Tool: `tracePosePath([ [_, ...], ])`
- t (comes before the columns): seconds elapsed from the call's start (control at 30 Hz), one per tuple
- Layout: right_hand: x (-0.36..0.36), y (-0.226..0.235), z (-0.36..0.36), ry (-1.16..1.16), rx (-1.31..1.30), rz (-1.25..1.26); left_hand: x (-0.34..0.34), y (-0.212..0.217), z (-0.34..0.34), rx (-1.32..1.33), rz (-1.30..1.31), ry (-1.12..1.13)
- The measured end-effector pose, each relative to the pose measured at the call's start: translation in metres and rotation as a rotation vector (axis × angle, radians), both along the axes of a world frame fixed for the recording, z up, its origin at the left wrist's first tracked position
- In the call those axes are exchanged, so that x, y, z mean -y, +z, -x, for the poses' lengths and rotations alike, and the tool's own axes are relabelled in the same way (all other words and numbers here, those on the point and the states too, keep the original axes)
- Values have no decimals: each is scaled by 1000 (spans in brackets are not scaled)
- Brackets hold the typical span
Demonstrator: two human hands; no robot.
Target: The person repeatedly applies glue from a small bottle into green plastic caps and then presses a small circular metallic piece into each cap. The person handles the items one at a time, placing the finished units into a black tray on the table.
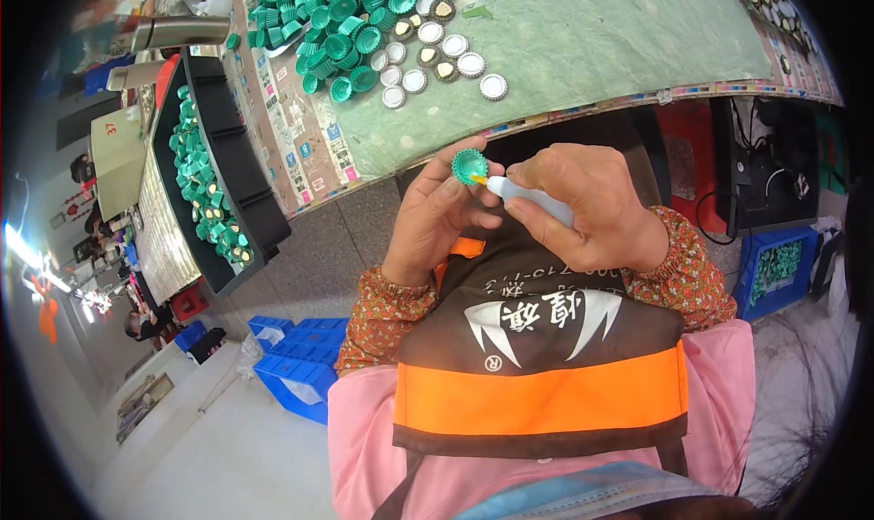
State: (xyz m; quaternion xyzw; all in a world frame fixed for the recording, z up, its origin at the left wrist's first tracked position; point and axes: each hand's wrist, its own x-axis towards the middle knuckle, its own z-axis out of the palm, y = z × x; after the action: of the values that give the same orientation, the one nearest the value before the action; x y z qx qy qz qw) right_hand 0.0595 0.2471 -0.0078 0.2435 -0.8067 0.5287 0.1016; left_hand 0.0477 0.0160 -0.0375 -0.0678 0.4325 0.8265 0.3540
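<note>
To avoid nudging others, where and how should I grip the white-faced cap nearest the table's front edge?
Perhaps pinch the white-faced cap at its ridged rim, left and right, coming from the front: it lies flat on the green sheet, apart from the other caps.

Beyond the fingers (535,170) spreads a counter (289,139) with a pale green cover (619,46). Grey floor tiles (350,238) lie below them, whiter floor (209,447) to their lower left; a bright tube light (23,245) shines far left of them.
</note>
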Motion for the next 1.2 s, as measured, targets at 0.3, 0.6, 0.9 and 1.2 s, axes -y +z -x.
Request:
tracePosePath([
  [0.3,-4,2,3,-78,121,120,3,-1,-7,201,-186,35],
  [0.6,-25,-3,8,-205,473,448,12,13,1,131,28,-6],
  [0.9,-48,-23,25,-303,403,451,6,31,6,-154,390,5],
  [1.2,-76,-42,61,-532,46,-52,4,42,12,-390,424,119],
])
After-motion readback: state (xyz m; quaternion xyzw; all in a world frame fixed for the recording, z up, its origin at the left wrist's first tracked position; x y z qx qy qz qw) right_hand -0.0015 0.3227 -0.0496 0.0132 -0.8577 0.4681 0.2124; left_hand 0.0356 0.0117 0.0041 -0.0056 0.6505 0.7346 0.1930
